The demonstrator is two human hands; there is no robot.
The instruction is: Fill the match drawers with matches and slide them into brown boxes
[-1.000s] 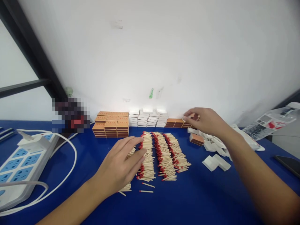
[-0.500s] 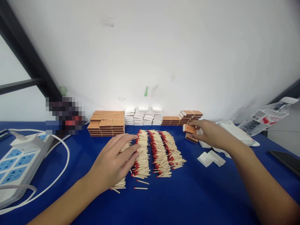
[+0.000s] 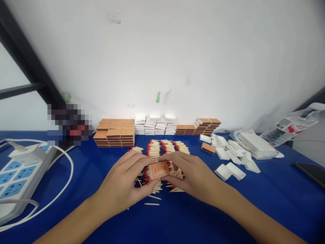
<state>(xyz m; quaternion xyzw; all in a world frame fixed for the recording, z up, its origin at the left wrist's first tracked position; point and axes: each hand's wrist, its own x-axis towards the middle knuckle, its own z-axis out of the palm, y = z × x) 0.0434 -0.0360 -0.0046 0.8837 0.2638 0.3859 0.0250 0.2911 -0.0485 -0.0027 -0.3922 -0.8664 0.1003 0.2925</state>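
An orange matchbox (image 3: 159, 170) is held between both hands over the rows of matches. My left hand (image 3: 127, 176) pinches its left end, where a white inner edge shows. Fingers of my right hand (image 3: 193, 174) close on its right end. Beneath and behind the hands lie several rows of red-headed matches (image 3: 153, 150), partly hidden by the fingers. Two loose matches lie in front, one of them a single match (image 3: 151, 204) lying flat. Another orange matchbox (image 3: 208, 148) rests on the table to the right.
Stacked matchboxes (image 3: 114, 135) stand against the wall at left, white trays (image 3: 155, 126) in the middle, more matchboxes (image 3: 203, 128) to their right. Loose white trays (image 3: 231, 150) lie at right, near plastic packaging (image 3: 256, 145) and a phone (image 3: 309, 176). A power strip (image 3: 22, 183) is at left.
My right hand has brought a matchbox from the right side to the middle. My left hand, previously over the matches, now grips it too. The loose trays at right are uncovered.
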